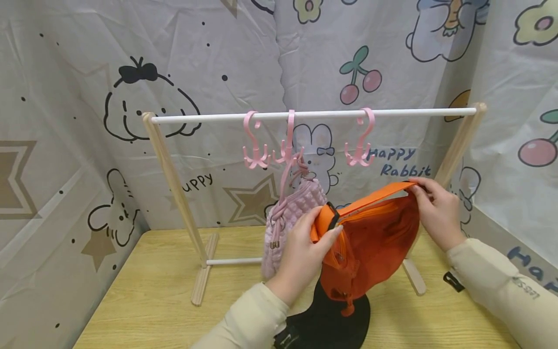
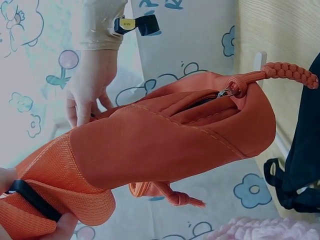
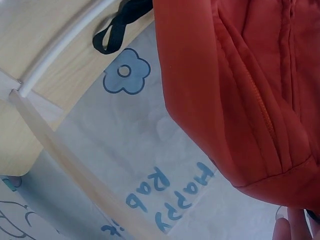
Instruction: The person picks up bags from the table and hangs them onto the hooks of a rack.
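An orange zippered bag (image 1: 375,242) with a wide webbing strap (image 1: 370,199) is held up in front of the rack by both hands. My left hand (image 1: 305,252) pinches the strap beside its black buckle (image 2: 35,200) at the bag's left end. At the other end, my right hand (image 1: 438,211) grips the strap near the bag's top corner. A braided orange zipper pull (image 2: 290,75) dangles from the bag. Just behind my left hand, a pink quilted drawstring bag (image 1: 296,203) hangs by its cord from the middle pink hook (image 1: 289,145).
The rack has a white top bar (image 1: 209,118) on wooden legs (image 1: 174,189). Two more pink hooks hang there, a left one (image 1: 253,145) and a right one (image 1: 363,143). A black fabric item (image 1: 327,320) lies on the wooden table (image 1: 144,286) under the orange bag.
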Available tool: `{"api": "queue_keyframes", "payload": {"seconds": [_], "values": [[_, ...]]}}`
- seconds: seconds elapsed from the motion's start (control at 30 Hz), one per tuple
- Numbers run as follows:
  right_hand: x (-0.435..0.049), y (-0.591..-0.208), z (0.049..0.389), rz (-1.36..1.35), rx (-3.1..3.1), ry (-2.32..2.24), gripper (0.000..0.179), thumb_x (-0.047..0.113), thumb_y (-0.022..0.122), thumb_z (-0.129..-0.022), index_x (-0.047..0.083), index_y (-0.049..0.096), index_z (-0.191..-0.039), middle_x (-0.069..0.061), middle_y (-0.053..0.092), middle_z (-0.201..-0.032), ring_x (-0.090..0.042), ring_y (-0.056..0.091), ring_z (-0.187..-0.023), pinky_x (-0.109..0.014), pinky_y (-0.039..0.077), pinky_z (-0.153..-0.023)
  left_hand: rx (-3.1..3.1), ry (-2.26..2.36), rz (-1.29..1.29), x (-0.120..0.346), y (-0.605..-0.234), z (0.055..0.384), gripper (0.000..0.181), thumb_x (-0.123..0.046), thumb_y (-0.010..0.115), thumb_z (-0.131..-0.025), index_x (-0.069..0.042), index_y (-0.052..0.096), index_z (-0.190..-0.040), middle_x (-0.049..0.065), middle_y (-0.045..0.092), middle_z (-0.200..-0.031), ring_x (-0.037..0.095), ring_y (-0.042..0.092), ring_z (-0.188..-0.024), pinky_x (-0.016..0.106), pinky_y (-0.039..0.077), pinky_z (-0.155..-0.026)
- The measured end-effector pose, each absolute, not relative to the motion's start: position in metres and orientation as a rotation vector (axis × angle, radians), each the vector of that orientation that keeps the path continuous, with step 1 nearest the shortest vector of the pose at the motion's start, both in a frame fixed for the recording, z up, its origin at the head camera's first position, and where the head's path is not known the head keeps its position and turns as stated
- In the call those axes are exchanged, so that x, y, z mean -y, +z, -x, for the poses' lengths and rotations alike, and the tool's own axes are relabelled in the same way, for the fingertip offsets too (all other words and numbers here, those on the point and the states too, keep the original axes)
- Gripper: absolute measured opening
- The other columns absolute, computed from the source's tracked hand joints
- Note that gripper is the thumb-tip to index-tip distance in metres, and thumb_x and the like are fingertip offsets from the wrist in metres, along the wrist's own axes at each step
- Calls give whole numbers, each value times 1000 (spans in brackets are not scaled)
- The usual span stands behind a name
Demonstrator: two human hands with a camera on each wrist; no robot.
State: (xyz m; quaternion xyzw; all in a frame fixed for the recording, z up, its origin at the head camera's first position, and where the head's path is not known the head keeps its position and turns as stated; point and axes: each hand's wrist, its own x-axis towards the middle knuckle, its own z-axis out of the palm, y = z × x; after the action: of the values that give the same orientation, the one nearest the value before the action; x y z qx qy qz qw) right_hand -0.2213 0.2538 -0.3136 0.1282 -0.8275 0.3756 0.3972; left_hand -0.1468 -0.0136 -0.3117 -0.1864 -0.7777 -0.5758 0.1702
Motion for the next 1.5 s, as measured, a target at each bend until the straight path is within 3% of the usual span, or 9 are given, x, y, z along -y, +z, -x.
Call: {"api": "queue_keyframes", "payload": {"seconds": [0.43,0.87,1.5], "values": [[-251,-296,231,-294,2100,993,20,2,57,-96,-7,68,-111,-26,68,-99,21,49,-75,-1,39,-69,2253,-1555,575,15,-294,151,44,-22,68,-92,0,56,-129,10,63,-114,22,59,-97,28,53,-82],[-246,-277,240,-262,2095,978,21,6,58,-97,-5,69,-111,-22,69,-99,15,48,-73,-5,37,-66,2247,-1495,624,21,-282,154,46,-20,68,-93,3,55,-131,13,61,-123,24,58,-108,32,52,-91],[-244,-257,242,-279,2105,959,23,6,57,-98,-8,67,-112,-26,68,-101,15,48,-72,-2,38,-66,2353,-1486,501,34,-260,175,42,-22,64,-96,-1,54,-131,11,61,-111,21,58,-91,27,55,-74]]}}
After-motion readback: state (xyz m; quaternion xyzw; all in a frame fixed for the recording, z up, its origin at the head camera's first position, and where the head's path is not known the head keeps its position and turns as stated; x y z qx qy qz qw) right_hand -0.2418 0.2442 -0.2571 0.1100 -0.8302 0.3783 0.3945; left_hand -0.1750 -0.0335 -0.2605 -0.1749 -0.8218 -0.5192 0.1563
